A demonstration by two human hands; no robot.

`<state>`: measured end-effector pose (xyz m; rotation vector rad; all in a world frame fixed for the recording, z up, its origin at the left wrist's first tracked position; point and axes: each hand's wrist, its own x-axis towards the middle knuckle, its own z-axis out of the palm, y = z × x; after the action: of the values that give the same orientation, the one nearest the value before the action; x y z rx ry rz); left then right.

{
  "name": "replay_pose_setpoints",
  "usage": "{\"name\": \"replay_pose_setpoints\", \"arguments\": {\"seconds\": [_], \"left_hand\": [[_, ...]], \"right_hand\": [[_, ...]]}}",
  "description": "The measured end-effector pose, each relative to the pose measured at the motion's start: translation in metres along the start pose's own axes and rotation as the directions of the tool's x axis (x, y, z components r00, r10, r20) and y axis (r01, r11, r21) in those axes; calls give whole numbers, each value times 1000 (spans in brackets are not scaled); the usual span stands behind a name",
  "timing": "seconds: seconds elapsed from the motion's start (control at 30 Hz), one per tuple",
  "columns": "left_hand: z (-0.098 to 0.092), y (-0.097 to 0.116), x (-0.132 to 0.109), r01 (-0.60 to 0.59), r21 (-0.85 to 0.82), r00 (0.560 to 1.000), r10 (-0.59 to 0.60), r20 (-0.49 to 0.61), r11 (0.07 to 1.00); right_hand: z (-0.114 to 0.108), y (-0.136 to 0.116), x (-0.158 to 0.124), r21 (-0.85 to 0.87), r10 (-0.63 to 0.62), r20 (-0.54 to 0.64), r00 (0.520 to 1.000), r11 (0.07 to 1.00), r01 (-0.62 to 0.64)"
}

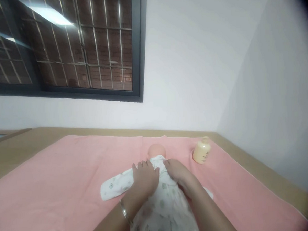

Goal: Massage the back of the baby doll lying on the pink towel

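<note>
A baby doll (pixel 157 150) lies on its back on a pink cloth, its bald head pointing away from me. It has on a white baby garment (pixel 163 201) with a small greenish print, and one sleeve stretches out to the left. My left hand (pixel 146 178) lies over the garment's left shoulder and chest, fingers apart, a silvery bracelet on the wrist. Beside the collar on the right, my right hand (pixel 178 171) is bent with thumb and fingertips closed at the cloth edge; its other fingers are hidden. The right sleeve is mostly behind my forearm.
A cream-coloured bottle (pixel 201 152) stands on the pink cloth (pixel 69 175), to the right of the doll's head. Beneath the cloth is a tan table (pixel 24 150), its far edge against a white wall (pixel 192 58). A dark-framed window (pixel 138 61) with bars is at upper left.
</note>
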<state>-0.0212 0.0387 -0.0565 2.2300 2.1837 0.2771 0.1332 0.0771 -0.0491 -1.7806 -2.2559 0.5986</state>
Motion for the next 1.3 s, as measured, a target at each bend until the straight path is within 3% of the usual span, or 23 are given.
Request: {"name": "replay_pose_setpoints", "arguments": {"seconds": [0.27,0.63,0.83,0.93,1.13,1.3], "left_hand": [[4,-21,27,-28,-222,990,58,128,975],[0,2,0,-45,73,998,48,-41,996],[2,-15,22,-29,-149,993,45,106,988],[2,-17,27,-19,-202,992,44,120,979],[0,-3,6,-48,-2,999,48,-6,999],[-2,7,-8,-135,188,984,154,-88,973]], "right_hand": [[-7,-15,-23,-62,-14,-18,1000,998,13],[5,-2,0,-5,-34,-54,998,999,33],[1,-19,-18,-62,-45,-72,996,997,41],[0,-23,-23,-98,-40,-84,996,995,32],[3,-9,-6,8,-39,-67,997,999,40],[4,-13,-9,-2,-24,-60,998,1000,23]]}}
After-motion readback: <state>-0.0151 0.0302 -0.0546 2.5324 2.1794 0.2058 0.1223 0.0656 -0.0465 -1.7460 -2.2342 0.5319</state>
